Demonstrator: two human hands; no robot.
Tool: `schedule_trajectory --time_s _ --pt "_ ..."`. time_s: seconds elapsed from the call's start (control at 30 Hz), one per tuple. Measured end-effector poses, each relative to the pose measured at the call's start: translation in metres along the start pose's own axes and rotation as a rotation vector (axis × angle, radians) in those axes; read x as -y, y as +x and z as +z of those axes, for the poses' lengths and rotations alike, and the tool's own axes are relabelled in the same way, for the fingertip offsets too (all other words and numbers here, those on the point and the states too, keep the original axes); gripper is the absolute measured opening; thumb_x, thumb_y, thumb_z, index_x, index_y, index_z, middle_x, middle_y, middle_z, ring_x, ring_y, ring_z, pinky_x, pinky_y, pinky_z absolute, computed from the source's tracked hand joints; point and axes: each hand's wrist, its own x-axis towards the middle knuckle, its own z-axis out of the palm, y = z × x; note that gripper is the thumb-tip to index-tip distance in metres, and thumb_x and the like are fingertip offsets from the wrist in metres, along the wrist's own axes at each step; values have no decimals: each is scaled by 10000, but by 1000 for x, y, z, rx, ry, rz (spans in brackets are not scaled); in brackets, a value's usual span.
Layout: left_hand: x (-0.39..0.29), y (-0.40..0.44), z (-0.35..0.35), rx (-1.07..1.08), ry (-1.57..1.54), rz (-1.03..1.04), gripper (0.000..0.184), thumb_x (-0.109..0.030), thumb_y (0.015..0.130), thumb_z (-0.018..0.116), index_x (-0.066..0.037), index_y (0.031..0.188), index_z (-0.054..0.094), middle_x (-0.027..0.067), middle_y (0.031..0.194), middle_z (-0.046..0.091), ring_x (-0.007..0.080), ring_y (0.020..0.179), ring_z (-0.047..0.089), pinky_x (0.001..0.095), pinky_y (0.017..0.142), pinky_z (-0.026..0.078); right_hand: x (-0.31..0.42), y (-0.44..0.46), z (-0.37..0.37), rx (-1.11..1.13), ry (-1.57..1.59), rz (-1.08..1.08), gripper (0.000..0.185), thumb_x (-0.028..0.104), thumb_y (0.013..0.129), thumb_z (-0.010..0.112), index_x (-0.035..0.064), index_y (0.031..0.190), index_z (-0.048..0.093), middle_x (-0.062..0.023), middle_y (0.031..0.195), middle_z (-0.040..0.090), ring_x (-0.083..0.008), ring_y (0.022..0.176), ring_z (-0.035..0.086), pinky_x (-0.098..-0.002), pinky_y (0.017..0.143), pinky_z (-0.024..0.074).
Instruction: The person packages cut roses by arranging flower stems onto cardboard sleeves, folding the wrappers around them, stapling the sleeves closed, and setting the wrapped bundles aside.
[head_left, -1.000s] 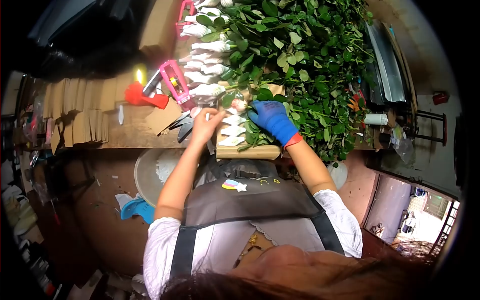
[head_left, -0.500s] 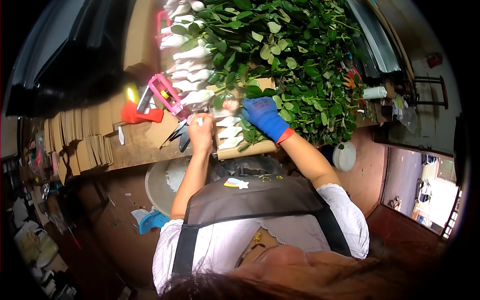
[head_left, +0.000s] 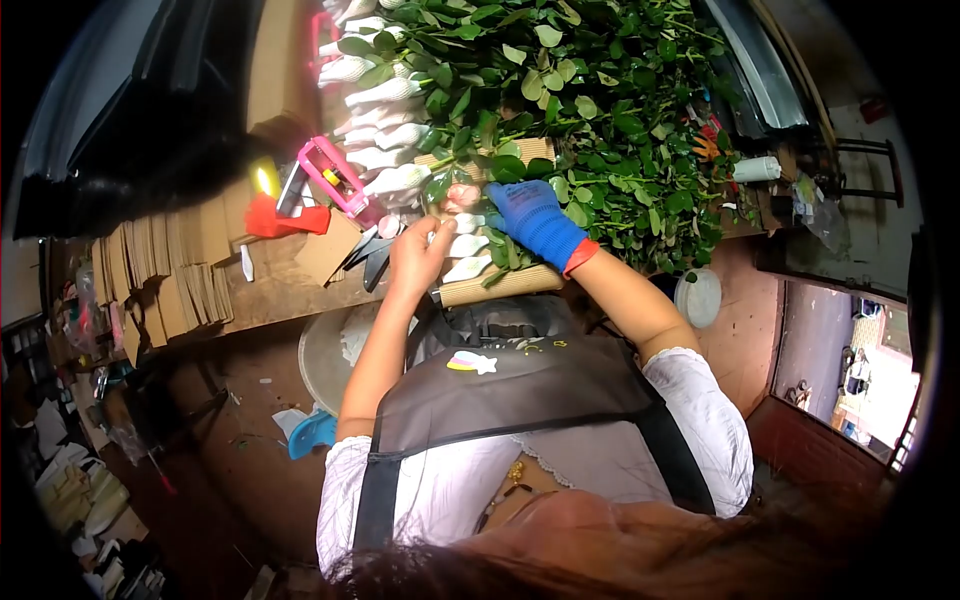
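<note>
A peach-pink rose (head_left: 461, 196) lies on its side between my two hands, its bloom bare. My right hand (head_left: 540, 222), in a blue knit glove with a red cuff, closes just behind the bloom, apparently round its stem; leaves partly cover the grip. My bare left hand (head_left: 415, 258) is pinched just below the bloom on a small white bud net, mostly hidden by the fingers. White-netted rose buds (head_left: 390, 135) line up along the left of the leafy stems (head_left: 620, 130). A few netted buds (head_left: 466, 268) lie on corrugated cardboard (head_left: 500, 287) beside my left hand.
Left of the buds are a pink plastic frame (head_left: 335, 178), a red object (head_left: 287, 221) and dark-handled scissors (head_left: 373, 258). Cut cardboard pieces (head_left: 165, 275) stand along the table's left. A white roll (head_left: 757, 169) lies at the right.
My left hand has moved right and slightly up, bringing the white net closer to the rose. The rose and my gloved right hand have shifted slightly up.
</note>
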Motion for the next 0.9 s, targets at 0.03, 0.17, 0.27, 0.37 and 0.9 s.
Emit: schedule_trajectory --time_s 0.03,0.17,0.27,0.37,0.9 --pt "8 2 6 -40 6 78 361 -319 948 691 -29 756 594 83 687 613 140 656 551 325 651 469 -1 1 4 -29 -25 2 240 282 844 672 105 1002 639 -111 932 722 -298 868 715 -424 734 546" --pt "22 -5 -2 -113 -396 -5 314 -218 991 648 -24 748 603 -62 701 521 51 673 448 253 624 407 -7 1 13 -118 -29 -38 200 250 844 665 107 983 649 -115 910 725 -301 846 718 -425 715 547" --pt "22 -16 -10 -189 -469 48 289 -212 997 637 -70 750 590 -83 674 468 35 639 389 243 570 338 -7 -2 8 -92 -9 -33 254 285 860 656 111 1042 623 -119 930 720 -306 860 710 -434 729 541" --pt "-4 -33 -34 -354 -716 -237 249 -233 1013 606 -126 789 591 -92 664 462 9 562 349 206 506 270 -16 0 20 -29 -19 -21 389 383 896 643 130 1182 571 -113 958 710 -316 875 693 -444 758 528" --pt "26 -25 8 149 -252 -133 327 -323 943 700 -8 855 691 51 733 656 94 701 568 294 649 467 17 -31 -3 132 -135 -152 129 184 881 609 102 961 668 -139 874 733 -311 817 725 -445 695 541"
